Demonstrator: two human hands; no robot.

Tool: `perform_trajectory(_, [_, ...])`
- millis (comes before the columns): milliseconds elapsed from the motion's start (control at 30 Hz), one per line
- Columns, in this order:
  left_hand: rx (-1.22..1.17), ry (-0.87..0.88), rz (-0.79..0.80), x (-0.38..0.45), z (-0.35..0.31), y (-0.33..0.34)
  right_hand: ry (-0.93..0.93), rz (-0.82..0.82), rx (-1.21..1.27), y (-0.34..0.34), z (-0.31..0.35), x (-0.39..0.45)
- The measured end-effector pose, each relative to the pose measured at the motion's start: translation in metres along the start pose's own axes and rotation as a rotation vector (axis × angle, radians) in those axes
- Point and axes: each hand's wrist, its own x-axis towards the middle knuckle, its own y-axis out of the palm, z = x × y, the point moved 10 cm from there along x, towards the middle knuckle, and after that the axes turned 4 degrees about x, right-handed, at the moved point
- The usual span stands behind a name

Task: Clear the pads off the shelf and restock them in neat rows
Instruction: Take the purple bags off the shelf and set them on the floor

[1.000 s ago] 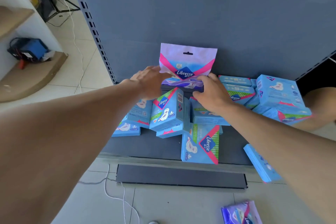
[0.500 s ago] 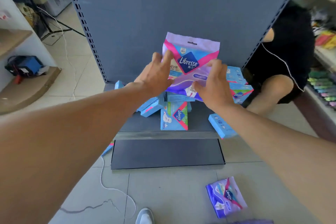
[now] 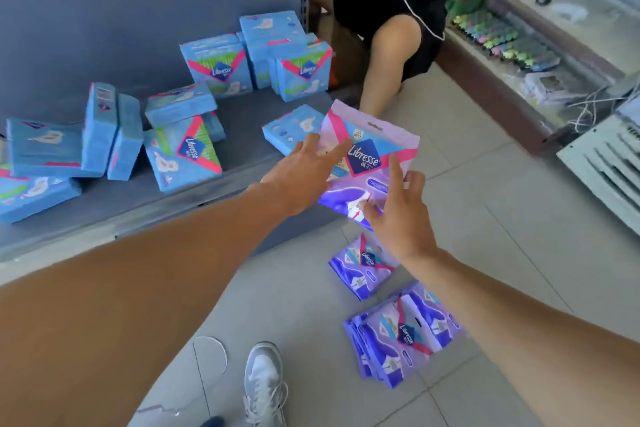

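Observation:
A purple Libresse pad pack [image 3: 372, 156] hangs in the air over the floor, just right of the grey shelf base [image 3: 242, 121]. My left hand [image 3: 301, 177] touches its left side with straight fingers. My right hand [image 3: 398, 215] is at its lower right corner, fingers spread. Neither hand curls around the pack. Several blue Libresse boxes [image 3: 183, 152] lie jumbled on the shelf base, with more standing at the back [image 3: 218, 62]. Below my hands, a purple pack [image 3: 363, 267] and a small pile of purple packs [image 3: 401, 329] lie on the tiled floor.
A person in black [image 3: 388, 10] crouches at the shelf's right end. A counter with small goods [image 3: 502, 45] runs along the right, and a white slatted unit [image 3: 606, 156] stands beside it. My shoe [image 3: 265, 378] and a thin cable [image 3: 211, 354] are on the floor.
Both hands lifted the purple pack off the shelf and swung it right and down over the floor packs. My fingers have spread away from it.

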Motion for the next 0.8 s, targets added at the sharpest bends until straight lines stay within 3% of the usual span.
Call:
perform_trajectory(167, [0.065,0.155,0.243,0.016,-0.056,0.115,0.168,0.072,-0.069,0.035,-0.099,-0.042])
perform_trajectory(367, [0.139,0.205,0.419,0.032,-0.065,0.253,0.306,0.194,-0.135,0.131,-0.190,-0.067])
perform_trajectory(533, [0.332,0.264,0.470,0.045,-0.060,0.372,0.470,0.320,-0.137,0.229,-0.263,-0.087])
perform_trajectory(800, [0.345,0.323,0.490,0.076,-0.056,0.483,0.600,0.335,-0.108,0.318,-0.351,-0.078])
